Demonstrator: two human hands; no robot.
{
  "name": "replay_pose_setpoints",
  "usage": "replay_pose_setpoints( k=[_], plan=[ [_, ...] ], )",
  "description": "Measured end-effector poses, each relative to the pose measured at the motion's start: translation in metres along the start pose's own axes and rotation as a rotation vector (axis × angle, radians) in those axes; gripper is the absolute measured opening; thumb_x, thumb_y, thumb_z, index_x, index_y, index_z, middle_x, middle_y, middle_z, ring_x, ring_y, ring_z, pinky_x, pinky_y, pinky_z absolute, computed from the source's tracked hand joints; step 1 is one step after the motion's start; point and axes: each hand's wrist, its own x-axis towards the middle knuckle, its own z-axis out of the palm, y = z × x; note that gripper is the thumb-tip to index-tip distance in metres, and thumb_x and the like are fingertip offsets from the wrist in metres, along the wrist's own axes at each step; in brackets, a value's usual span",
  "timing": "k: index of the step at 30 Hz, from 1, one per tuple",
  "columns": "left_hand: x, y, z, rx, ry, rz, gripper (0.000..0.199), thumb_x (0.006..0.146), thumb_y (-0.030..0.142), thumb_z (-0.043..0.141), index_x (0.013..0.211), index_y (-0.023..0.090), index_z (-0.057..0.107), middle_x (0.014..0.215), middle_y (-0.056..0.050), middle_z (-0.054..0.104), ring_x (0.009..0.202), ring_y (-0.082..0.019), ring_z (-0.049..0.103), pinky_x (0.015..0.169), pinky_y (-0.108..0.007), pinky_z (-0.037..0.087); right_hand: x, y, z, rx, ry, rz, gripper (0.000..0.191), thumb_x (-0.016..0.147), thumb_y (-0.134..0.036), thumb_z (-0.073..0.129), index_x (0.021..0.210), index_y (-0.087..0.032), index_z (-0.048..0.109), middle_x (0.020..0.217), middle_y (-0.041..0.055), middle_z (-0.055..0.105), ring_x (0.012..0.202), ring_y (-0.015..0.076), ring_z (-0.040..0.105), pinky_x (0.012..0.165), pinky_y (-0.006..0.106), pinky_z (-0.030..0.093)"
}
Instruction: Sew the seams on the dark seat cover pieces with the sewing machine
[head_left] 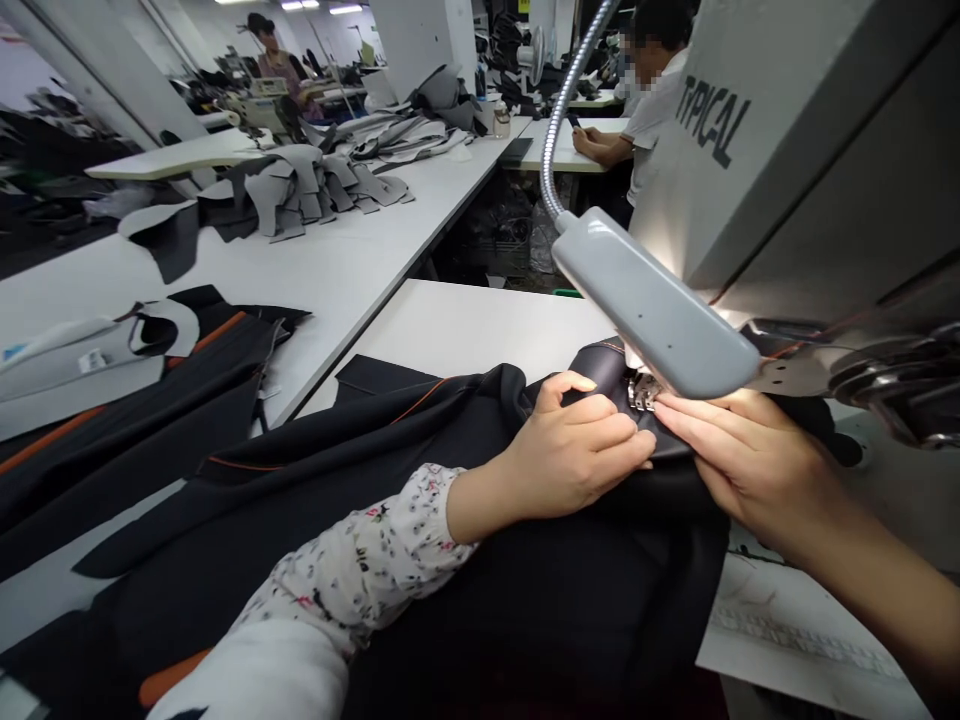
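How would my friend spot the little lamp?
Find the big sewing machine marked TYPICAL on the right. In front of it, just above the left hand and right hand, is a pale grey lamp. Unlike the machine, it has a bendy, shiny silver neck.

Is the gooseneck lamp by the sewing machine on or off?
On: bright light spills from under the lamp head onto the presser foot and the right hand.

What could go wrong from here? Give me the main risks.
The right hand has its fingertips right beside the presser foot; a small slip could put one under the needle. The left hand, curled close by, runs a similar risk. The black fabric lies in loose folds around them, so a fold might get caught in the stitching, or its spread might drag the seam askew.
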Motion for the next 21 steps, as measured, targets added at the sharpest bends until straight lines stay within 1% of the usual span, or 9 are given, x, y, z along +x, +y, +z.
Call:
replay_pose_setpoints(
  k=[2, 4, 6, 8, 10, 12, 15, 18, 21],
  plan=[
    [-0.004, 0.005, 0.005, 0.021, 0.002, -0.02, 0.018, 0.109, 0.028, 0.055, 0.114, 0.021, 0.071, 0.091, 0.005, 0.076, 0.091, -0.011, 0.067, 0.111, -0.038, 0.026, -0.001, 0.003, 0.0, -0.015, -0.017, -0.001, 0.046, 0.093, 0.002, 0.057, 0.136, -0.014, 0.064, 0.13, 0.0115, 0.074, 0.117, 0.0267, 0.067, 0.102, 0.043, 0.056],
    [-0.007, 0.01, 0.009, 0.033, 0.0, -0.046, 0.019, 0.109, 0.027, 0.056, 0.12, 0.021, 0.07, 0.095, 0.004, 0.076, 0.091, -0.011, 0.068, 0.112, -0.038, 0.025, -0.001, 0.006, -0.001, -0.011, -0.032, -0.007, 0.049, 0.093, 0.003, 0.057, 0.138, -0.016, 0.062, 0.131, 0.0112, 0.073, 0.119, 0.0264, 0.068, 0.103, 0.043, 0.056],
    [-0.008, 0.014, 0.013, 0.045, 0.045, -0.079, 0.02, 0.109, 0.026, 0.055, 0.121, 0.021, 0.07, 0.096, 0.004, 0.077, 0.09, -0.011, 0.067, 0.11, -0.038, 0.026, -0.001, 0.009, 0.0, 0.002, -0.03, -0.024, 0.049, 0.094, 0.003, 0.056, 0.138, -0.017, 0.063, 0.131, 0.0117, 0.074, 0.119, 0.0263, 0.069, 0.101, 0.042, 0.057],
    [-0.008, 0.017, 0.014, 0.056, 0.113, -0.096, 0.02, 0.11, 0.026, 0.055, 0.118, 0.02, 0.071, 0.096, 0.004, 0.077, 0.089, -0.01, 0.066, 0.106, -0.038, 0.029, -0.001, 0.012, 0.001, 0.005, -0.012, -0.053, 0.048, 0.094, 0.002, 0.056, 0.136, -0.017, 0.064, 0.127, 0.0121, 0.075, 0.116, 0.0258, 0.071, 0.099, 0.041, 0.057],
    [-0.007, 0.02, 0.015, 0.072, 0.139, -0.101, 0.019, 0.109, 0.024, 0.055, 0.118, 0.019, 0.071, 0.096, 0.004, 0.077, 0.089, -0.01, 0.065, 0.099, -0.037, 0.031, -0.001, 0.015, 0.002, 0.002, -0.002, -0.059, 0.048, 0.093, 0.003, 0.056, 0.136, -0.018, 0.064, 0.125, 0.0119, 0.076, 0.114, 0.0253, 0.072, 0.099, 0.04, 0.057],
    [-0.008, 0.023, 0.015, 0.103, 0.098, -0.105, 0.022, 0.109, 0.022, 0.053, 0.123, 0.018, 0.07, 0.1, 0.003, 0.077, 0.091, -0.01, 0.065, 0.092, -0.037, 0.033, -0.001, 0.018, 0.003, 0.005, -0.001, -0.048, 0.048, 0.093, 0.003, 0.055, 0.136, -0.018, 0.064, 0.126, 0.012, 0.076, 0.114, 0.0255, 0.073, 0.1, 0.041, 0.056],
    [-0.01, 0.027, 0.015, 0.118, 0.019, -0.115, 0.031, 0.111, 0.019, 0.044, 0.133, 0.016, 0.066, 0.11, 0.0, 0.077, 0.096, -0.012, 0.065, 0.088, -0.035, 0.037, -0.001, 0.022, 0.004, 0.013, 0.023, -0.057, 0.042, 0.094, 0.002, 0.054, 0.129, -0.017, 0.068, 0.121, 0.0129, 0.077, 0.11, 0.0246, 0.075, 0.098, 0.04, 0.057],
    [-0.013, 0.029, 0.018, 0.074, 0.052, -0.109, 0.035, 0.112, 0.018, 0.04, 0.137, 0.014, 0.064, 0.116, -0.002, 0.077, 0.101, -0.012, 0.066, 0.087, -0.032, 0.043, 0.001, 0.026, 0.005, 0.02, 0.052, -0.08, 0.039, 0.093, 0.003, 0.055, 0.124, -0.016, 0.07, 0.116, 0.0124, 0.078, 0.104, 0.0227, 0.077, 0.096, 0.037, 0.058],
    [-0.013, 0.029, 0.021, 0.07, 0.053, -0.099, 0.036, 0.112, 0.018, 0.039, 0.139, 0.014, 0.063, 0.118, -0.003, 0.076, 0.104, -0.012, 0.067, 0.087, -0.03, 0.046, 0.001, 0.03, 0.009, 0.019, 0.069, -0.069, 0.041, 0.092, 0.005, 0.054, 0.12, -0.019, 0.071, 0.111, 0.0083, 0.08, 0.097, 0.0206, 0.078, 0.091, 0.033, 0.06]
  ],
)
